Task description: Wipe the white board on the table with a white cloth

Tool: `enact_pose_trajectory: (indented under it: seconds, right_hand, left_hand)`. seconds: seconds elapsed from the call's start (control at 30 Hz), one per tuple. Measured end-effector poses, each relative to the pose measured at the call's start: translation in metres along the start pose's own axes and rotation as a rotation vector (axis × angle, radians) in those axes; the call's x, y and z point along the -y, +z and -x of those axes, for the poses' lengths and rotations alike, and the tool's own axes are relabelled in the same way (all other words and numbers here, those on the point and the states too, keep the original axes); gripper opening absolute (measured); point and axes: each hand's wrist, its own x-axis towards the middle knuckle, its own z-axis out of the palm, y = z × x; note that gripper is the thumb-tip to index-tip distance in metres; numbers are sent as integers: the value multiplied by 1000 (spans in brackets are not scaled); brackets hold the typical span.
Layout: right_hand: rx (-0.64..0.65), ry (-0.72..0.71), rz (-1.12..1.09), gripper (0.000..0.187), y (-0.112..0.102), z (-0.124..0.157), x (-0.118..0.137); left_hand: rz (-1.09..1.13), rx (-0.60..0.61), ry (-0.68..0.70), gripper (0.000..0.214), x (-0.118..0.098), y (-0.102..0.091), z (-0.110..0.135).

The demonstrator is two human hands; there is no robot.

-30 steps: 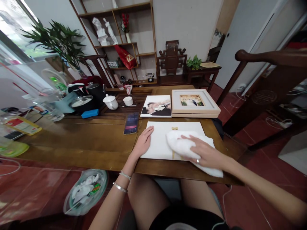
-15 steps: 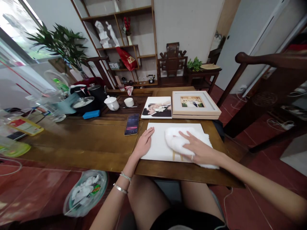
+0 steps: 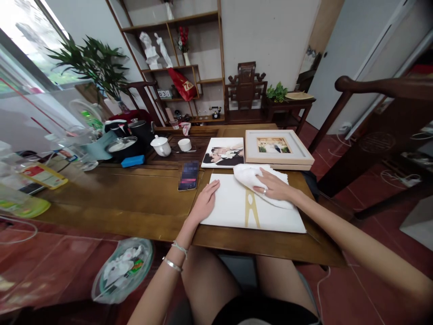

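1. Two bare hands are resting on a white board (image 3: 237, 205) that is lying flat at the near edge of a wooden table (image 3: 118, 194).
2. The left hand (image 3: 204, 202) is lying palm down with fingers spread loosely, pressing on the board's left edge, just as it was a second ago.
3. The right hand (image 3: 275, 187) is lying flat with fingers spread on a white cloth (image 3: 252, 174), pressing it against the board's far right corner.
4. Since a second ago, the right hand and cloth have been sliding away from the near right part of the board toward its far edge.
5. That shift is now uncovering a gold clothespin-shaped mark (image 3: 251, 208) in the middle of the board, which the cloth was mostly hiding before.
6. The cloth is now lying just beside a stack of picture frames (image 3: 278, 152) and a photo print (image 3: 223, 152) past the board.
7. A phone (image 3: 188, 176) is lying face up just left of the board, near the left hand's fingertips, unmoved.
8. Farther left, a white teapot (image 3: 161, 146) and cup (image 3: 184, 144) are sitting on a tea tray.
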Motion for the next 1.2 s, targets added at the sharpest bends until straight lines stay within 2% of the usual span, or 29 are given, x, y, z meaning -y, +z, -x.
enact_pose_trajectory:
  seconds: [0.13,0.23,0.33,0.43,0.53,0.6,0.67,0.73,0.87,0.97,1.07,1.2]
  right_hand:
    - [42,-241,36,35,3,21,34]
    - [130,-405,51,46,5,47,64]
    - [184,-456,48,53,5,55,75]
    - [145,-368,51,43,2,35,64]
    - [71,-189,84,43,0,1,51]
    - [57,-69,119,47,1,-16,52]
    - [62,2,153,47,5,-21,63]
    - [73,-16,175,43,12,-11,82]
    - [113,-230,143,36,25,32,124]
    - [134,-317,108,34,26,48,136]
    - [127,-243,112,37,21,33,124]
    - [51,-15,185,45,18,-16,96]
  left_hand:
    - [-6,3,-3,46,0,1,0]
    - [3,2,-1,46,0,1,0]
    - [7,2,-4,46,-1,1,-1]
    - [7,12,-19,45,-2,0,-1]
    - [14,16,-25,45,-2,0,-1]
    - [14,14,-16,45,-1,0,-1]
    - [16,12,-6,45,-1,0,-1]
    - [19,9,-10,45,-1,0,-2]
    - [36,24,-10,44,-1,-1,-1]
    - [60,39,4,44,0,-2,-1]
    - [44,28,5,45,0,-2,-1]
    - [19,12,-3,45,0,0,-2]
